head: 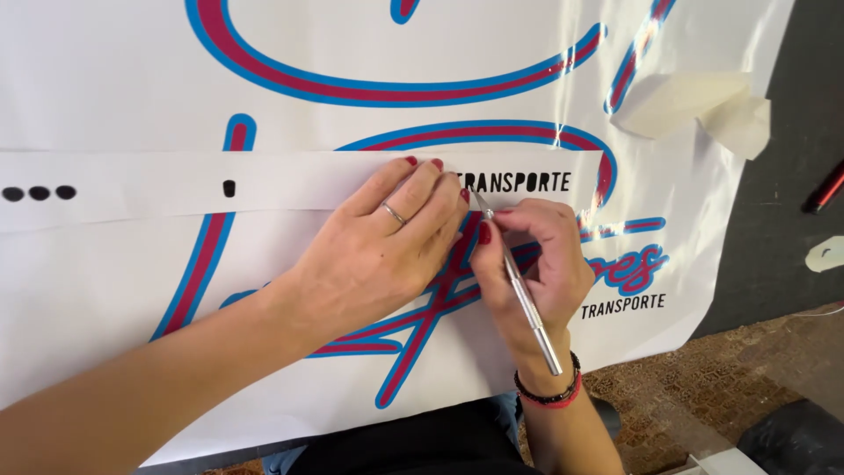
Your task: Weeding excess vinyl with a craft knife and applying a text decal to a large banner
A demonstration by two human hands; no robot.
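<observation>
Two hands worked close together on a white strip (264, 185) laid across a large white sheet (114, 290) printed with blue and red script. The left hand (387, 242) lay flat, fingers (422, 189) spread and pressing the strip down beside its black lettering. The right hand (536, 255) pinched a slim silver craft knife (519, 281), its tip touching the strip just beside the left fingertips. A crumpled piece of tape (703, 105) lay near the sheet's upper right edge.

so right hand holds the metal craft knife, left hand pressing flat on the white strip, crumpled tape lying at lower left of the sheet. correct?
Not quite: the head view shows the crumpled tape at the upper right. The right hand does hold the metal craft knife, and the left hand presses flat on the white strip.
</observation>
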